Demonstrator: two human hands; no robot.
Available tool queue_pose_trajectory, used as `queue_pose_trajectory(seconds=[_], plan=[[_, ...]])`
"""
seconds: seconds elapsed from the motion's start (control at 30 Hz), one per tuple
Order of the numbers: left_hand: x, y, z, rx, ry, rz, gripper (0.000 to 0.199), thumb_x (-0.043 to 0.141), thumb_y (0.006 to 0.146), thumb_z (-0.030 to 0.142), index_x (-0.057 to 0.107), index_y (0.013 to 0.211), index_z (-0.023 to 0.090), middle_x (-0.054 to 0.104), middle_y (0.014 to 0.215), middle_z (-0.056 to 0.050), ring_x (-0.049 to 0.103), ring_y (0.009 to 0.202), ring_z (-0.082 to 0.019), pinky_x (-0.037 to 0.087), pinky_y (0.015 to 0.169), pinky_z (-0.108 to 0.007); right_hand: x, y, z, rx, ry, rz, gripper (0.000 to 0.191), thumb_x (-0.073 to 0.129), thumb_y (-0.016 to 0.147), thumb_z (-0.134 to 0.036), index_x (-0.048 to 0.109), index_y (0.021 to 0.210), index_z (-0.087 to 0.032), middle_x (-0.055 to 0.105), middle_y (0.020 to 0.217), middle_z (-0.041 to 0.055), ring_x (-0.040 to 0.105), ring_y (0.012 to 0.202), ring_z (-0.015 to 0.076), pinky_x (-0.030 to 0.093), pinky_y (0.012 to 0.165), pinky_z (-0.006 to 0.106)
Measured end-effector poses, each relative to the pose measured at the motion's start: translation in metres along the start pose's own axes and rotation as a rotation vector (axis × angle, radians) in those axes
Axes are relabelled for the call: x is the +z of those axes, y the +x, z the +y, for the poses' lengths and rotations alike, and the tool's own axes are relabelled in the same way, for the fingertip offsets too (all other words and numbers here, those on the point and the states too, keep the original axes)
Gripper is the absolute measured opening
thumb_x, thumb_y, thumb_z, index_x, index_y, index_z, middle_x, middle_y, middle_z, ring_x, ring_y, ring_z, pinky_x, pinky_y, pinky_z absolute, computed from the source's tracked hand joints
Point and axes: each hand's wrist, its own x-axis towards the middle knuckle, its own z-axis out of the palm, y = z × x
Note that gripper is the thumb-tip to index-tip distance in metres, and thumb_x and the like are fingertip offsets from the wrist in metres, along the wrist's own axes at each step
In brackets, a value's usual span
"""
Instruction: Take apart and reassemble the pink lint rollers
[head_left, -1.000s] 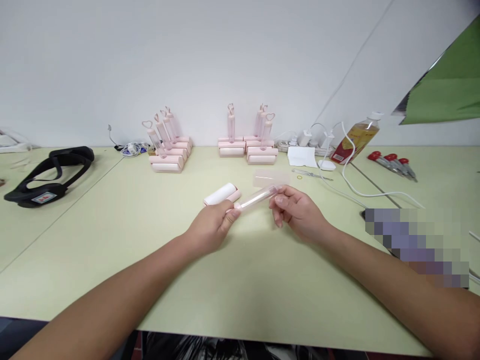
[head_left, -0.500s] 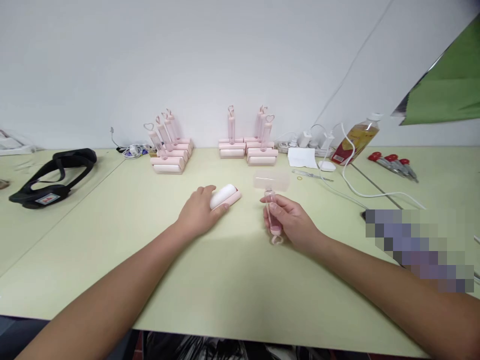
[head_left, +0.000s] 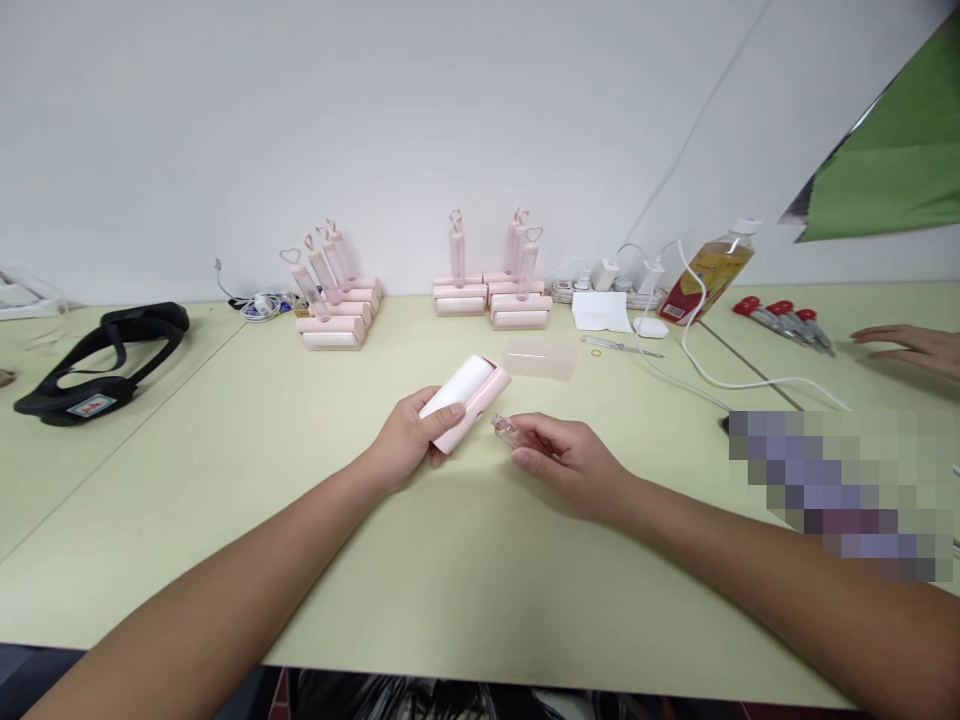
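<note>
A white roller with a pink shell [head_left: 466, 400] is gripped by my left hand [head_left: 409, 437], tilted up to the right above the table. My right hand [head_left: 566, 460] is closed round a clear pinkish tube handle [head_left: 508, 430]; its open-looking end points at the pink shell, a small gap apart. Most of the tube is hidden in my fingers. Behind my right hand a translucent pink cover [head_left: 540, 358] lies on the table.
Pink rollers with upright handles stand at the back left [head_left: 330, 333] and back centre [head_left: 520, 312]. A black strap headset [head_left: 105, 365] lies left. At right are a bottle [head_left: 709, 275], white cables, red-capped pens [head_left: 784, 322] and another person's hand [head_left: 919, 350].
My left hand has raised and turned the roller toward the right. My right hand has turned the tube, so its end now points left toward the roller. Another person's hand has appeared at right.
</note>
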Motion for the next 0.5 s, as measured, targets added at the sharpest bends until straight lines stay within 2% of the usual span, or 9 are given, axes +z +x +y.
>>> queue_pose_trajectory(seconds=[0.13, 0.3, 0.5], plan=[[0.0033, -0.0017, -0.0015, 0.002, -0.082, -0.065, 0.038, 0.066, 0.079, 0.047, 0.056, 0.096, 0.015, 0.051, 0.068, 0.001, 0.046, 0.052, -0.009, 0.035, 0.040, -0.020, 0.0014, -0.0019, -0.0007, -0.013, -0.055, -0.031, 0.031, 0.053, 0.092, -0.041, 0.057, 0.111, -0.017, 0.044, 0.064, -0.0051, 0.038, 0.055, 0.0100, 0.031, 0.053, 0.024], [0.0040, -0.0020, -0.0024, 0.011, -0.085, -0.067, 0.036, 0.066, 0.079, 0.046, 0.056, 0.094, 0.015, 0.049, 0.065, 0.002, 0.045, 0.050, -0.009, 0.035, 0.040, -0.020, 0.0016, -0.0018, -0.0034, 0.035, -0.130, 0.015, 0.028, 0.056, 0.089, -0.040, 0.057, 0.106, -0.018, 0.051, 0.066, -0.0041, 0.043, 0.054, 0.0100, 0.034, 0.053, 0.023], [0.0052, -0.0034, -0.0016, 0.015, -0.055, -0.069, 0.038, 0.064, 0.080, 0.048, 0.054, 0.098, 0.016, 0.051, 0.066, 0.002, 0.048, 0.052, -0.009, 0.038, 0.042, -0.021, 0.0016, -0.0010, -0.0071, 0.079, -0.298, 0.028, 0.028, 0.055, 0.089, -0.037, 0.060, 0.109, -0.018, 0.059, 0.071, -0.0011, 0.050, 0.055, 0.0115, 0.039, 0.055, 0.024]])
